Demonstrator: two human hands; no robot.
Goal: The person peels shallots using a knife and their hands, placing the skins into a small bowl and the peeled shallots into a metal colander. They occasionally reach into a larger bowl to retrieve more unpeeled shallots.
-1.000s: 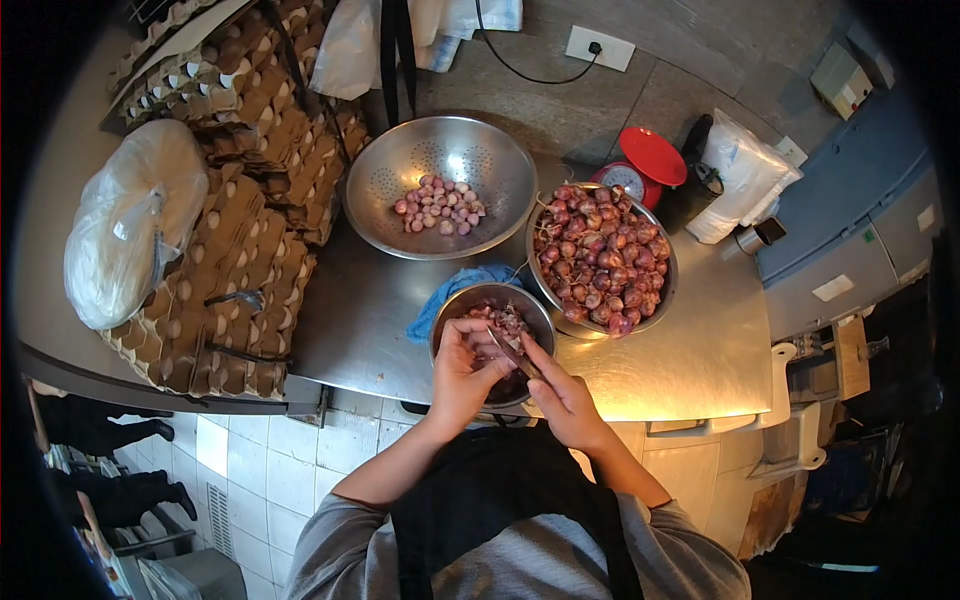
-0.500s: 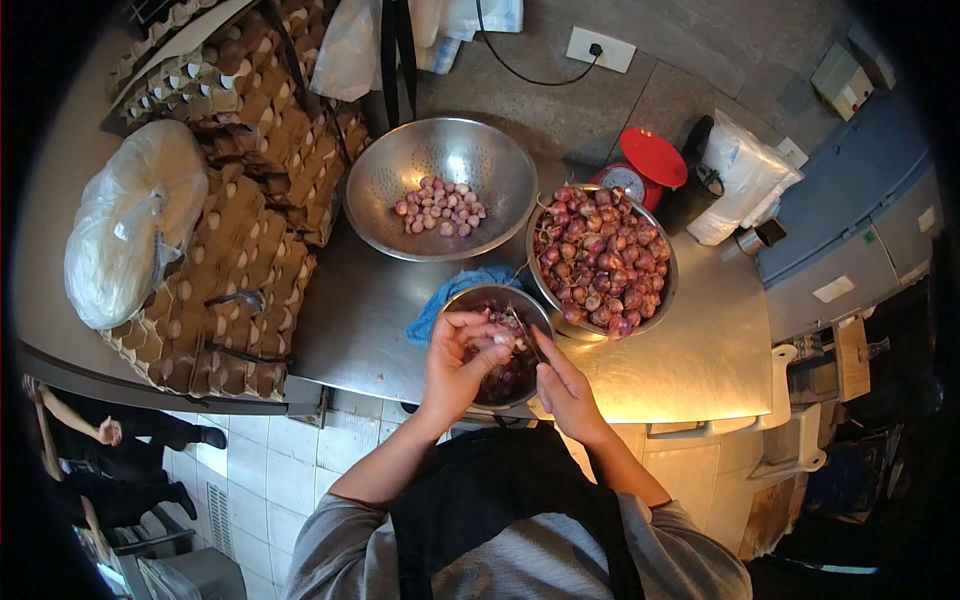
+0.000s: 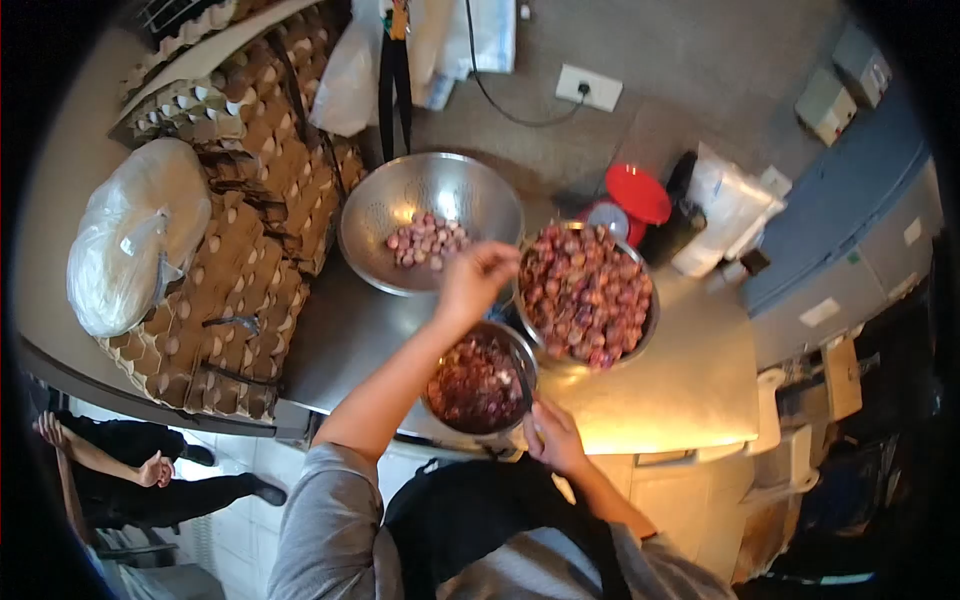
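My left hand [image 3: 478,285] is raised between the steel colander [image 3: 360,225] and a bowl heaped with unpeeled red shallots [image 3: 590,295]. Its fingertips are at that bowl's left rim, too smeared to show whether anything is between them. Peeled shallots [image 3: 425,240] lie in the colander. In my right hand [image 3: 553,435] is a small knife [image 3: 523,385], its dark blade over the right edge of a smaller steel bowl. Loose reddish shallot skins [image 3: 475,385] fill this smaller bowl in front of me.
Stacked egg trays [image 3: 215,310] stand at left, with a full plastic bag [image 3: 135,240] on them. Behind the shallots is a red scale [image 3: 637,195]. A steel table [image 3: 690,380] carries the bowls. At far left, another person's hand [image 3: 155,470] shows.
My left hand has moved up and away from the small bowl and the knife, toward the shallot bowl. My right hand stays by the small bowl with the knife. The view has shifted slightly.
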